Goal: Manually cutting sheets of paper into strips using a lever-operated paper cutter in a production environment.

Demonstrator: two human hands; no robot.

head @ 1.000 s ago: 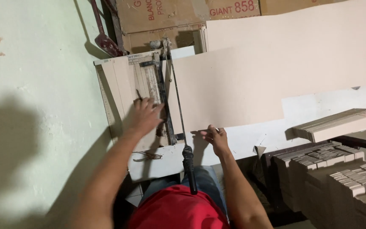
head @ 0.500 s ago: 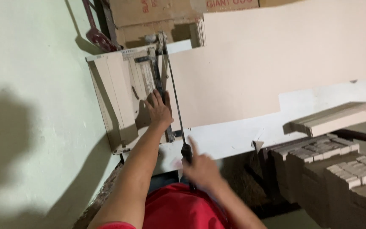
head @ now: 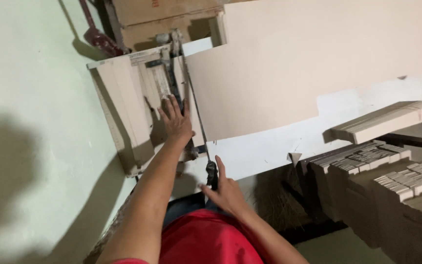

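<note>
Beige ceramic tile strips [head: 145,98] lie on the bed of my manual tile cutter [head: 172,88], which sits on the white worktable [head: 264,146] against the pale green wall [head: 30,98]. My left hand [head: 176,120] rests flat on them, fingers spread and open, gripping nothing. My right hand [head: 226,191] is loosely curled beside the black grip of the cutter's long lever handle [head: 211,172], fingers touching it but not fully closed round it. One large beige tile sheet [head: 308,63] lies to the right of the rail. Stacks of cut tile strips [head: 396,176] stand further right.
</note>
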